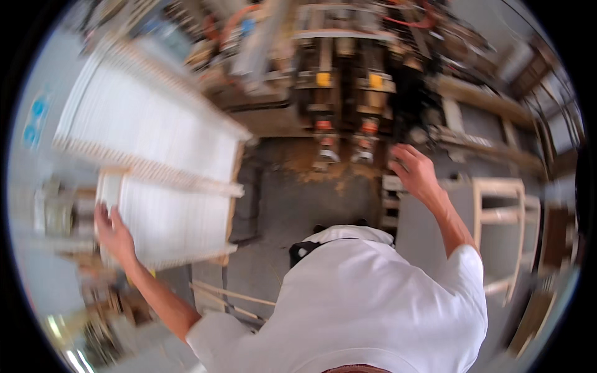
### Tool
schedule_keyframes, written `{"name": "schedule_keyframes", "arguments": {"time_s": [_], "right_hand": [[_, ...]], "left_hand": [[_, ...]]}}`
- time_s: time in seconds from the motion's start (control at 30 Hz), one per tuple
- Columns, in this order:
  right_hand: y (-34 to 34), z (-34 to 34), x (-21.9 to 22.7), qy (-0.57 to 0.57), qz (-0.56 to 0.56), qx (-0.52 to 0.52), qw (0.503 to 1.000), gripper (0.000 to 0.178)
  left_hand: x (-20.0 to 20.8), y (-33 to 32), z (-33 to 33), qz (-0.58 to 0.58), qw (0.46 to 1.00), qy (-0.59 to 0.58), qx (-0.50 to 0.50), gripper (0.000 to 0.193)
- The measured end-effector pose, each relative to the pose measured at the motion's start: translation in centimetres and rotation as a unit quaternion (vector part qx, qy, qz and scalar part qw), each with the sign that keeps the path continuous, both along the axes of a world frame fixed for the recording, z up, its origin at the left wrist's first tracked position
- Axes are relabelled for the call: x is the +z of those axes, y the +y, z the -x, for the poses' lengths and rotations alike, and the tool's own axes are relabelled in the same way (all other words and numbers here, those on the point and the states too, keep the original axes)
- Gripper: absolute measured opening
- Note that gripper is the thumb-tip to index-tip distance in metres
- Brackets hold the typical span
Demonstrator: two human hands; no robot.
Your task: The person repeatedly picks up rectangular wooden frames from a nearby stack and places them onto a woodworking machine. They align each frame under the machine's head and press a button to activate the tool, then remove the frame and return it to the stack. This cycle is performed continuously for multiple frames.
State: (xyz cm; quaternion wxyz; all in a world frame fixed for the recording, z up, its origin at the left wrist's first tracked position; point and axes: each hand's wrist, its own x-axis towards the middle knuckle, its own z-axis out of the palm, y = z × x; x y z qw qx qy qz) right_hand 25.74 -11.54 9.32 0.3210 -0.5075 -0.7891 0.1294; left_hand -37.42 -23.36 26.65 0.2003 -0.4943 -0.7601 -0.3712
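Note:
My left hand (115, 236) is at the outer end of the nearer stack of long white strips (174, 211), on my left. Its thumb and fingers are spread; whether they touch the stack I cannot tell. Behind this stack lies a larger stack of white strips (149, 112) with pale wooden edges. My right hand (415, 171) hovers in front of a woodworking machine (343, 93), its fingers loosely bent and apart, with nothing visible in them. Motion blurs much of the picture.
Sawdust (329, 174) covers part of the floor below the machine's two rails. To my right stands a grey block (435, 224) beside a pale wooden frame (499, 216). Thin wooden strips (233, 293) lie low at my left, and timber beams (485, 99) are at the back right.

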Motion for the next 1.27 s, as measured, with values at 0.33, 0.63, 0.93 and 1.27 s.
{"name": "schedule_keyframes", "arguments": {"time_s": [0.33,0.63,0.93,1.27], "right_hand": [[-14.5,-13.8,3.7,-0.172,0.118,-0.377,0.903,0.057],[-25.4,-13.1,1.1,-0.008,0.216,-0.521,0.826,0.038],[-15.3,-10.7,6.5,0.082,0.106,-0.454,0.881,0.034],[5.2,-0.2,4.0,-0.103,0.067,-0.129,0.984,0.037]], "left_hand": [[-22.2,12.3,-36.4,0.322,0.745,-0.362,-0.459,0.036],[-25.2,15.4,-48.3,0.444,0.604,-0.266,-0.605,0.04],[-20.9,17.9,-52.0,0.466,0.381,-0.409,-0.686,0.051],[-20.4,26.8,-44.3,0.249,0.205,-0.84,-0.436,0.05]]}}
